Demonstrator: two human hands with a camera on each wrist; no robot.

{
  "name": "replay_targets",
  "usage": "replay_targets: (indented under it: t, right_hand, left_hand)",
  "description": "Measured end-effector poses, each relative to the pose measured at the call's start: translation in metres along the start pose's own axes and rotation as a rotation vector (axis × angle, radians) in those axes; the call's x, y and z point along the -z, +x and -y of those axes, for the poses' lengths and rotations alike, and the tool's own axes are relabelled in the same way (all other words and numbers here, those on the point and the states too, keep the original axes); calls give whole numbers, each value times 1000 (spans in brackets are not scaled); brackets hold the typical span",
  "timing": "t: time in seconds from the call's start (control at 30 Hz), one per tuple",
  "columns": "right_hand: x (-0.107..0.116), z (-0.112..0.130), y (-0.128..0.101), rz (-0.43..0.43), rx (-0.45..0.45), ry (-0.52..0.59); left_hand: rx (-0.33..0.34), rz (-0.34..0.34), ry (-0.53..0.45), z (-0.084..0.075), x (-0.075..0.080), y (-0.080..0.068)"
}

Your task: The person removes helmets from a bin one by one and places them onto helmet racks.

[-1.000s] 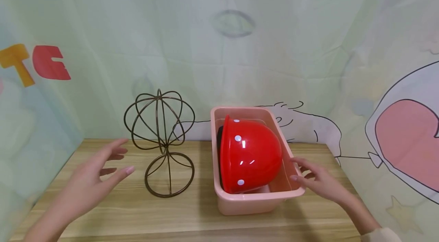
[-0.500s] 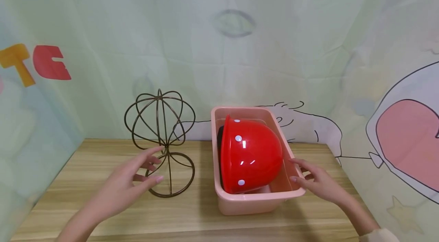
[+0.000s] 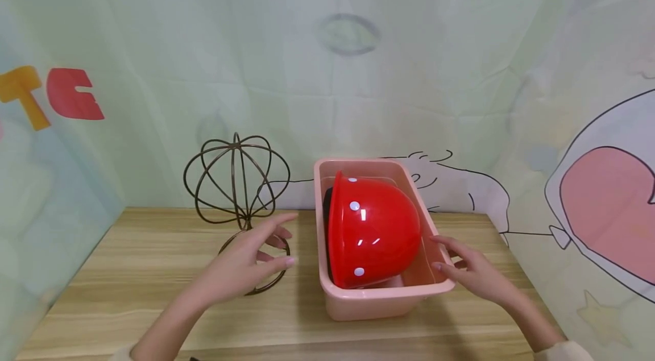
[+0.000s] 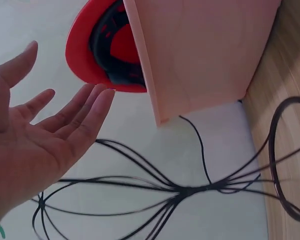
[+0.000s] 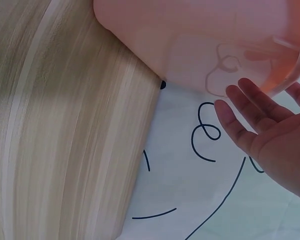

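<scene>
Left hand (image 3: 243,270) empty, uncurled, red hard hat (image 3: 381,230) to its right (probably stiff, slippery; brim (image 3: 335,241) offers best hold)! Right hand (image 3: 473,273), relaxed, touches the pink tub (image 3: 378,294).

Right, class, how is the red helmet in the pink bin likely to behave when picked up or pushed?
The red helmet is probably stiff, since its shell keeps a smooth dome. Its glossy surface, with bright reflections, may feel slippery. On its rounded crown it would likely rock or roll, though the pink bin around it should limit that.
</scene>
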State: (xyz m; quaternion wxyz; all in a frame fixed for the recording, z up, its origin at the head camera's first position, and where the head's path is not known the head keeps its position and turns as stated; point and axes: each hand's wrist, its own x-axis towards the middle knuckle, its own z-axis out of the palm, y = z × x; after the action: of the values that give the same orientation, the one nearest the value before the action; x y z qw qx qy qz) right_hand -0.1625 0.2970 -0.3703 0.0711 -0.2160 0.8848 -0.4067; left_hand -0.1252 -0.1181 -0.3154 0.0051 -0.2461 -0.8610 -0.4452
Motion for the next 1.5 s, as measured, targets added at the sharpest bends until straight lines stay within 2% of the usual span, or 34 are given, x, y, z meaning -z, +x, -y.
replay_targets:
  t: [0.2, 0.4, 0.63, 0.83, 1.23, 1.5]
  right_hand:
    - [0, 0, -1, 6, -12, 14]
    - [-1, 1, -1, 20, -43, 38]
    - [-1, 0, 0, 18, -42, 29]
    - [-1, -3, 2, 9, 2, 4]
    - [-1, -2, 2, 20, -20, 32]
    - [-1, -2, 1, 15, -29, 27]
  left_hand:
    - [53, 104, -98, -6, -13, 25]
    - [80, 148, -157, -11, -22, 44]
    - [94, 174, -163, -13, -30, 58]
    - [115, 170, -154, -15, -33, 65]
    - [152, 213, -281, -12, -38, 72]
    - [148, 218, -270, -14, -39, 74]
